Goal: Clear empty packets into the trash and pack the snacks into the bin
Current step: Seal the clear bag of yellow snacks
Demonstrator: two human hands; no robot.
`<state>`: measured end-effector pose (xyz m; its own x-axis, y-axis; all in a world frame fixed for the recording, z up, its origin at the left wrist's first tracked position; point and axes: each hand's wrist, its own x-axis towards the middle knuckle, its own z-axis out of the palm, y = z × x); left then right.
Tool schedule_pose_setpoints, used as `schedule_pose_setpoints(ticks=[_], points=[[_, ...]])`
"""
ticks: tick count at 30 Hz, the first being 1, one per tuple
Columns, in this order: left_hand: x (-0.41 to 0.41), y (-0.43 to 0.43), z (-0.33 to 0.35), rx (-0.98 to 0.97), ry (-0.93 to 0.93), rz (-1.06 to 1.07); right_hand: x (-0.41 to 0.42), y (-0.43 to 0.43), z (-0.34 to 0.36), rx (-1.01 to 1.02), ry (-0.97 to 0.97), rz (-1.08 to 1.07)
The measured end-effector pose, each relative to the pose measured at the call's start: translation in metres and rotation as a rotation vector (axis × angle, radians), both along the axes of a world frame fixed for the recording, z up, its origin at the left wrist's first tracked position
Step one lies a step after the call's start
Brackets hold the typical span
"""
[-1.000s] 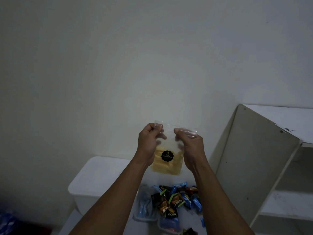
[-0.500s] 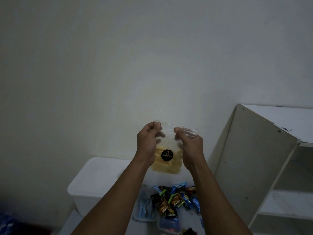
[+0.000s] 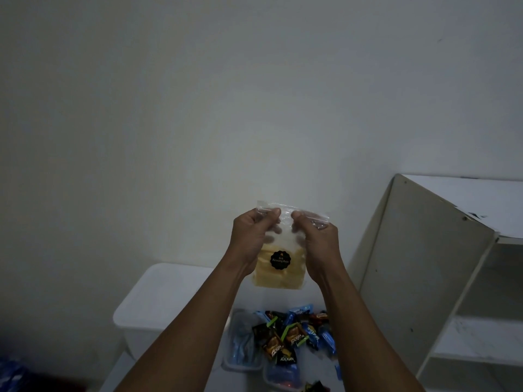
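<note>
Currently held: a clear zip bag [image 3: 283, 278] of pale yellow sticks, raised in front of the bare wall [image 3: 198, 108] and hanging upright from its top strip.
Left hand [image 3: 250, 241]: thumb and curled fingers pinch the top strip near the bag's left corner.
Right hand [image 3: 318, 246]: pinches the same strip just beside the left thumb; the bag's right corner pokes out past its knuckles.
Between the pinches: a short stretch of strip, with the thumb tips near each other but apart.
Bag seal: cannot tell whether it is zipped or parted.
Black label [image 3: 280, 260]: round, on the bag's front, straight below the two pinches and between the wrists.
Snack packets [image 3: 294, 335]: well below the grip, a loose heap in brown, green and blue between the forearms.
Clear tubs [image 3: 243, 355]: under and beside that heap; the left one holds blue items.
White bin [image 3: 169, 295]: below and left of the grip, partly behind the left forearm, its flat top showing.
Shelf unit [image 3: 418, 264]: right of the grip, well apart, white, with open shelves.
Blue object [image 3: 11, 374]: far down-left of the grip, too blurred to identify.
</note>
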<state>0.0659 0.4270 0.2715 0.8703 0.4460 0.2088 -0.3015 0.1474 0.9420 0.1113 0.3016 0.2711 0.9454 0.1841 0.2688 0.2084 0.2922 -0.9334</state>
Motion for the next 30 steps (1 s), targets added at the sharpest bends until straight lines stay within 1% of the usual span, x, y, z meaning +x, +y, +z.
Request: schedule_pose_setpoints(ticks=[3, 8, 11, 13, 15, 20, 25, 30], points=[[-0.001, 0.001, 0.002, 0.049, 0.032, -0.027, 0.002, 0.0, -0.001, -0.027, -0.005, -0.001], [0.001, -0.001, 0.003, 0.042, 0.027, 0.027, -0.003, 0.002, 0.001, -0.029, -0.005, -0.001], [0.0, -0.001, 0.001, 0.041, 0.023, -0.024, -0.002, 0.0, 0.003, -0.017, 0.004, 0.024], [-0.002, -0.002, 0.0, 0.084, 0.017, -0.051, -0.002, 0.0, 0.004, -0.062, -0.023, 0.03], [-0.001, -0.005, 0.0, 0.12, 0.005, -0.025, -0.003, 0.002, 0.004, -0.072, -0.042, 0.029], [0.004, -0.011, 0.001, 0.041, -0.021, 0.083, -0.003, 0.008, 0.005, -0.022, -0.044, -0.013], [0.004, -0.007, 0.003, -0.026, -0.032, 0.102, 0.001, 0.005, 0.008, 0.006, -0.012, -0.05], [0.004, -0.007, 0.002, -0.029, -0.066, 0.069, 0.0, 0.005, 0.007, 0.02, -0.001, -0.073]])
